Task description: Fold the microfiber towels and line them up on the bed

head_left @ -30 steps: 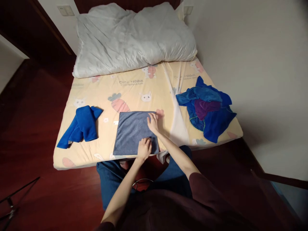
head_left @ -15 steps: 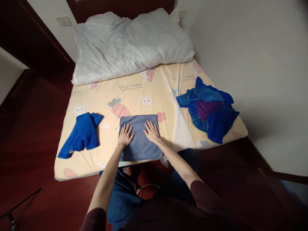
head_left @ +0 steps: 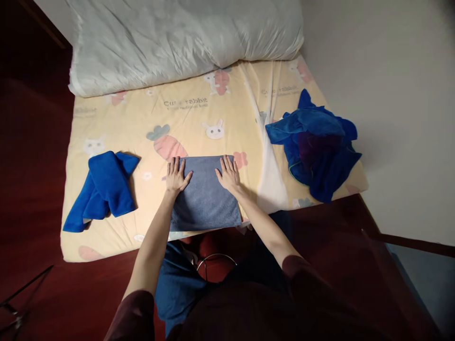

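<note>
A grey-blue towel (head_left: 204, 199) lies spread flat near the front edge of the bed. My left hand (head_left: 176, 176) rests palm down on its far left corner, fingers stretched out and thumb apart. On the far right corner lies my right hand (head_left: 229, 174), also flat with fingers spread. To the left, a bright blue cloth (head_left: 112, 184) sits loosely folded over itself. A heap of blue cloths (head_left: 316, 123) is piled at the right, with a dark purple cloth (head_left: 316, 149) among them.
The bed (head_left: 121, 128) has a yellow sheet printed with rabbits and carrots. A white quilt (head_left: 185, 42) fills its far end. A pale wall (head_left: 391, 118) runs along the right. A thin dark stand (head_left: 26, 286) is at the lower left on the red floor.
Both hands have slid away from me to the towel's far corners and lie a little farther apart. My view has tilted down, and the bed looks nearer.
</note>
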`<state>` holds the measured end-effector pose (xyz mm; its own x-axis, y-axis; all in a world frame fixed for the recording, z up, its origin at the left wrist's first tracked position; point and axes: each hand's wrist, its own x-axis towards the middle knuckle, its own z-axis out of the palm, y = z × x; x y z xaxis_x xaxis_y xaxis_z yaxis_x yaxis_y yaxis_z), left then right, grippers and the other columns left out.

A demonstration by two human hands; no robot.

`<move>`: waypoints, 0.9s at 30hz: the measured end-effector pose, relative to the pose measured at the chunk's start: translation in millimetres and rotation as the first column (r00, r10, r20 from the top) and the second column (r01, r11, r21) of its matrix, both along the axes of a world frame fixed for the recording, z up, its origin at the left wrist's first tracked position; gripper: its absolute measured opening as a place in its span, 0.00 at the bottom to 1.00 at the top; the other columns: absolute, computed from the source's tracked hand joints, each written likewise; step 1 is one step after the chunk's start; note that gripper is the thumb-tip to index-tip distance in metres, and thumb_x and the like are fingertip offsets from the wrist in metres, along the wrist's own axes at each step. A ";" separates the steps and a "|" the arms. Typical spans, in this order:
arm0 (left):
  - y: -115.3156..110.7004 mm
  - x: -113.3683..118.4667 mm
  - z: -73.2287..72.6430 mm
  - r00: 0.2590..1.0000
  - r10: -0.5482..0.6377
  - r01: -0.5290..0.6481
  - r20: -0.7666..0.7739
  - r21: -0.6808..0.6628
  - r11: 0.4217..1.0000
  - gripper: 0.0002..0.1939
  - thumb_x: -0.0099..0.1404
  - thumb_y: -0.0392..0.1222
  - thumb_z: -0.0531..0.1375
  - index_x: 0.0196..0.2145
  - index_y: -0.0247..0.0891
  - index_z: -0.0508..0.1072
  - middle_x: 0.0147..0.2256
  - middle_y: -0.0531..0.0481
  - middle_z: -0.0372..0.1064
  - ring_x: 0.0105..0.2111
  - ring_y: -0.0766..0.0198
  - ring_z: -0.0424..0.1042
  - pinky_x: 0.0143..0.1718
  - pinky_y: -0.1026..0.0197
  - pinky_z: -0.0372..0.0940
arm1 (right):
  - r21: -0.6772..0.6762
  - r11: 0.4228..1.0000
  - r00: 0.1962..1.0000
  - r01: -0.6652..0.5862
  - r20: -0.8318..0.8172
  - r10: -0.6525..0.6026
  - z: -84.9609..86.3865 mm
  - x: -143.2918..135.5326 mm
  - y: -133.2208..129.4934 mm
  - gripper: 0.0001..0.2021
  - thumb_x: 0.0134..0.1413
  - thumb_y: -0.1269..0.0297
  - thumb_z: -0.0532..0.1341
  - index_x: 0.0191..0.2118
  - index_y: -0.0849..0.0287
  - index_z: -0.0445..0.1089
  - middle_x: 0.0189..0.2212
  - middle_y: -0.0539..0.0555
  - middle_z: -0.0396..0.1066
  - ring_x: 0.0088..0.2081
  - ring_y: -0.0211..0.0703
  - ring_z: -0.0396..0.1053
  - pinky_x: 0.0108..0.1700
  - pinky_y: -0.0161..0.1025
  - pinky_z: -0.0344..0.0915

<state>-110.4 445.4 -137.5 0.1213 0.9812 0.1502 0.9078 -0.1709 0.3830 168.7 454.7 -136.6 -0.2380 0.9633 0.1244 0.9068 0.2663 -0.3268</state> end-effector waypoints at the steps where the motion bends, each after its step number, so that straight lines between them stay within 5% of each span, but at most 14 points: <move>1: -4.2 2.9 1.3 1.000 -0.005 0.005 0.000 0.005 1.000 0.40 0.72 0.63 0.49 0.71 0.32 0.56 0.74 0.38 0.39 0.74 0.45 0.34 0.73 0.37 0.33 | 0.001 1.000 1.000 -0.001 0.006 0.001 1.7 -1.4 -1.6 0.34 0.73 0.51 0.43 0.73 0.72 0.49 0.74 0.65 0.42 0.75 0.56 0.38 0.75 0.62 0.32; 7: -62.5 11.9 7.7 0.999 -0.042 0.042 -0.033 -0.006 0.999 0.37 0.74 0.58 0.47 0.71 0.29 0.56 0.74 0.37 0.40 0.74 0.47 0.36 0.73 0.40 0.35 | -0.006 0.999 0.998 -0.036 0.050 0.037 10.7 -2.4 -36.4 0.32 0.74 0.53 0.43 0.73 0.71 0.50 0.74 0.65 0.42 0.75 0.56 0.38 0.74 0.62 0.33; 20: -250.7 -10.6 9.7 0.989 0.138 -0.137 -0.052 0.032 0.990 0.32 0.76 0.50 0.45 0.72 0.35 0.54 0.73 0.39 0.42 0.74 0.50 0.39 0.73 0.40 0.42 | 0.031 0.997 0.997 -0.077 0.009 0.077 3.7 39.0 -196.6 0.29 0.73 0.58 0.46 0.73 0.62 0.52 0.73 0.59 0.48 0.75 0.52 0.44 0.74 0.58 0.43; 27: -306.4 -22.8 17.7 0.996 0.082 -0.083 0.045 0.016 0.996 0.26 0.73 0.45 0.51 0.66 0.40 0.64 0.69 0.37 0.55 0.70 0.45 0.53 0.68 0.37 0.56 | 0.105 0.968 0.967 -0.228 -0.091 0.237 4.2 64.8 -260.2 0.24 0.69 0.61 0.54 0.67 0.56 0.66 0.69 0.58 0.60 0.71 0.53 0.55 0.71 0.58 0.53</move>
